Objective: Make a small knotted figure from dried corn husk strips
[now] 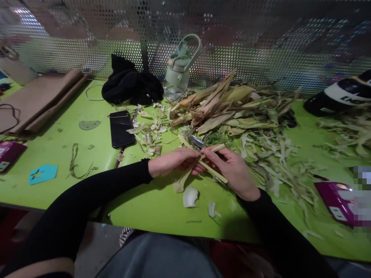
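Observation:
My left hand (177, 159) and my right hand (233, 170) meet over the green table, pinching pale folded corn husk strips (213, 172) that cross between the fingers. One strip end points down toward the table, another sticks out past my right thumb. Both hands are closed on this husk piece; some fingertips are hidden behind it. Just beyond the hands lies a small shiny metal object (196, 141), its kind unclear. A curved white husk scrap (190, 197) and a smaller scrap (212, 209) rest in front of them.
Behind the hands lies a heap of dried corn husks (214, 104), with shredded strips (278, 166) at right. A phone (121, 129), black cloth (130, 83), water bottle (178, 73), purple boxes (336, 200) and a dark bottle (339, 94) stand or lie around. A perforated metal screen (110, 42) closes the back.

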{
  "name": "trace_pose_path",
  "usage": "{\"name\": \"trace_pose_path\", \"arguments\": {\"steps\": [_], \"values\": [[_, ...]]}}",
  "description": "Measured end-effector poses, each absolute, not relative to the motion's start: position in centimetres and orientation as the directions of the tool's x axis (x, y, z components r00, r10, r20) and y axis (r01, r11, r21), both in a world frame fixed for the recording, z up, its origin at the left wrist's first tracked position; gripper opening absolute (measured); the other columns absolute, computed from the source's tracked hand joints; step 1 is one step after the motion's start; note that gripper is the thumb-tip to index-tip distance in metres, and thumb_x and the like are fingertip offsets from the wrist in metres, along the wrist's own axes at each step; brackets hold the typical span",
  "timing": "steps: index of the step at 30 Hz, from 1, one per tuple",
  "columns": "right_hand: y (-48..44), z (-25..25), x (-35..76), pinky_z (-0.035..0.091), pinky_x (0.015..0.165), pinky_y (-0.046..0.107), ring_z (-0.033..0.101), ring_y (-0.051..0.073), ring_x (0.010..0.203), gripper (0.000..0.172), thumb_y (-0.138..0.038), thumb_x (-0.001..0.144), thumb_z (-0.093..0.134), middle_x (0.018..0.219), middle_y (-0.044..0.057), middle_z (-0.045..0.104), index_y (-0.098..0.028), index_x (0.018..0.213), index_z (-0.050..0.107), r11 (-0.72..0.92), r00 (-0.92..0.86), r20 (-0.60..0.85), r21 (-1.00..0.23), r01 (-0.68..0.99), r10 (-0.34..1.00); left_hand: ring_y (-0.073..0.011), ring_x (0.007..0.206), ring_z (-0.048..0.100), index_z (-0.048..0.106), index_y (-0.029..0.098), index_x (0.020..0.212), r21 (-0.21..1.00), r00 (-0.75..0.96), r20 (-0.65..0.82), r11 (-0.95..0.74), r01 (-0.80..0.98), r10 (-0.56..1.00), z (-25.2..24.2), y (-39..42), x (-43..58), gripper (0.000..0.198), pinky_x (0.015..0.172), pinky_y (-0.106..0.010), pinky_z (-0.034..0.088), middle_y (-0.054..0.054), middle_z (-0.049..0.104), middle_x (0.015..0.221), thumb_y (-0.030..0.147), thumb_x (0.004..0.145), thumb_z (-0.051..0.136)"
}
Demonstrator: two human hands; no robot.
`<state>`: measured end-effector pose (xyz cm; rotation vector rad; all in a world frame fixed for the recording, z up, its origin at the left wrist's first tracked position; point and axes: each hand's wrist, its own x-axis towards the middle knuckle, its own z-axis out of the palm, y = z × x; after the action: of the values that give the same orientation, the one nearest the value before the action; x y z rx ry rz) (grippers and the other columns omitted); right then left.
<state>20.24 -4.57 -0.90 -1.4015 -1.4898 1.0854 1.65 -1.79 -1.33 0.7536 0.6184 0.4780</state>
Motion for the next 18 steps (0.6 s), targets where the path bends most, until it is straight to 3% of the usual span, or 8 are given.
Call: {"name": "trace_pose_path", "arguments": {"steps": [9, 14, 18], "values": [[-4.6, -0.5, 20.3, 0.050, 0.061, 0.028, 0.064, 0.016, 0.070, 0.032, -0.053, 0.085, 0.066, 0.086, 0.004, 0.072, -0.021, 0.092, 0.069, 0.048, -0.116, 0.011, -0.944, 0.325, 0.993, -0.0087, 0.067, 0.065, 0.070, 0.009, 0.084, 0.804, 0.709, -0.310, 0.573, -0.161, 0.634, -1.1, -1.8, 1.5, 0.013, 0.075, -0.027, 0.053, -0.006, 0.072, 0.078, 0.013, 0.092, 0.060], [-4.5, -0.2, 20.6, 0.037, 0.046, 0.025, 0.050, 0.012, 0.051, 0.033, -0.054, 0.086, 0.064, 0.064, -0.001, 0.061, -0.021, 0.083, 0.063, 0.102, -0.196, -0.015, -0.814, 0.572, 0.980, -0.0084, 0.066, 0.065, 0.070, 0.008, 0.084, 0.831, 0.578, -0.328, 0.519, -0.200, 0.748, -1.5, -0.8, 1.3, 0.017, 0.074, -0.025, 0.051, -0.006, 0.072, 0.075, 0.012, 0.094, 0.056], [-4.5, -0.5, 20.5, 0.035, 0.045, 0.027, 0.047, 0.012, 0.047, 0.029, -0.049, 0.091, 0.059, 0.064, -0.001, 0.062, -0.022, 0.085, 0.065, 0.212, -0.255, 0.047, -0.707, 0.675, 0.966, -0.0073, 0.063, 0.062, 0.070, 0.007, 0.083, 0.853, 0.558, -0.343, 0.499, -0.153, 0.756, -2.0, -0.3, 1.2, 0.017, 0.074, -0.025, 0.050, -0.005, 0.072, 0.072, 0.015, 0.093, 0.059]]}}
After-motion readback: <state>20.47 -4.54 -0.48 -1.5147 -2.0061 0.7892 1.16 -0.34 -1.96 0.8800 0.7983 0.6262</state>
